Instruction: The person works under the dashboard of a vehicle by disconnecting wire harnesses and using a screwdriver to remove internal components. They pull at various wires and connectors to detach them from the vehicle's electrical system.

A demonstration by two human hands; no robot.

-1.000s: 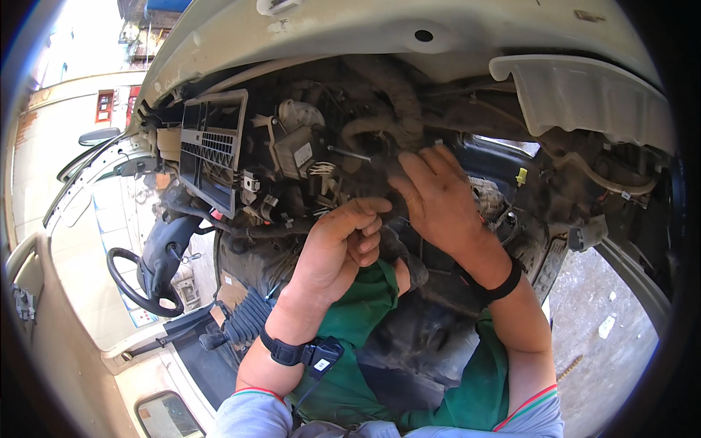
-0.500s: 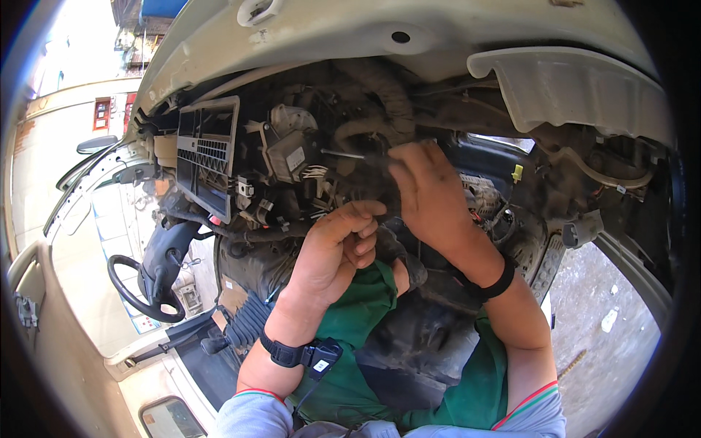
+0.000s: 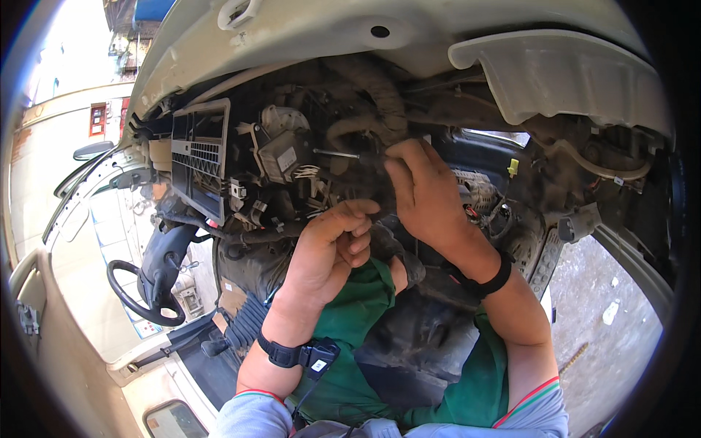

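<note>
Our right hand [image 3: 423, 197] is to the right of the dark labelled housing [image 3: 281, 155], slightly lower than it, with its fingers bent and close together. Its fingertips point down into shadow, and we cannot tell whether they are clamped on anything. Our left hand [image 3: 332, 248] is below the housing and a little to its right, palm turned inward and fingers curled, the index finger stretched furthest toward the right hand. We cannot tell whether finger and thumb meet on something. The two hands are near each other but apart.

We record a thin metal rod [image 3: 336, 152] just to the right of the housing, lying nearly level. Its right end runs into a dark, blurred area just beside the right hand's fingers, and we cannot confirm contact.

White wire ends [image 3: 307, 171] sit at the housing's lower right edge. We note a rectangular vent frame [image 3: 201, 160] to the left of the housing and a wrapped duct [image 3: 387, 102] to its upper right. A yellow connector [image 3: 513, 168] is well to its right. We find the steering column [image 3: 164, 263] to its lower left and a pleated grey boot [image 3: 255, 321] well below it.
</note>
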